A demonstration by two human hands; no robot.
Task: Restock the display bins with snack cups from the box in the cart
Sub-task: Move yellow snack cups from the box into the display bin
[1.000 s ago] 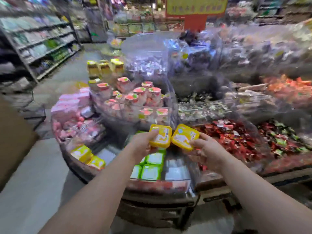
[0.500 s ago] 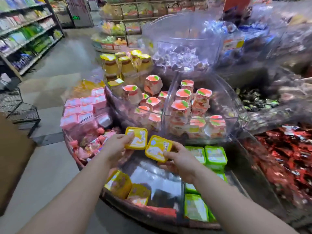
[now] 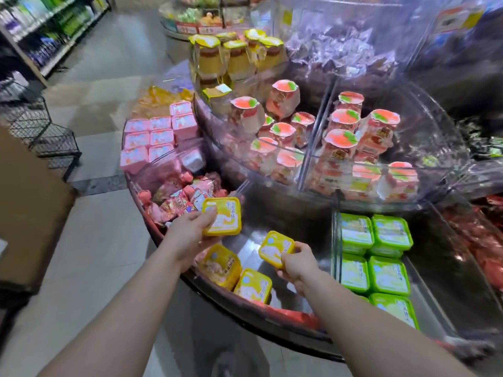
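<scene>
Yellow cups number four in your view: one in each hand and two lying in the bin. Your left hand (image 3: 190, 234) grips a yellow cup (image 3: 222, 216) by its near-left corner, thumb on the lid, held above the bin at about 10 o'clock from the other hand. Your right hand (image 3: 295, 263) pinches a second yellow cup (image 3: 275, 248), tilted, low over the bin's bare floor. Just below your left hand, two loose yellow cups (image 3: 236, 273) lie side by side against the bin's front rim (image 3: 245, 306). Lid print is too blurred to read.

From the left edge: a brown box (image 3: 30, 213) at 9 o'clock, wire baskets (image 3: 40, 126) above it, and shelves of bottles (image 3: 49, 25) at 10 o'clock along a grey tiled floor (image 3: 89, 257). Next, about eight pink cups (image 3: 158, 137) are stacked in the far-left bin, with loose red-pink wrapped sweets (image 3: 179, 197) heaped in front of them. At 12 o'clock, an upper clear tier holds some six tall yellow jars (image 3: 234, 55) and roughly sixteen peach-lidded cups (image 3: 334, 137) split by a clear divider. Purple wrapped sweets (image 3: 340, 50) fill the bin behind.

At 3 o'clock from your right hand, seven green cups (image 3: 375, 257) sit in two rows behind a clear partition. Red packets (image 3: 484, 240) lie at the far right edge. A price tag (image 3: 457, 20) at 1 o'clock is unreadable.
</scene>
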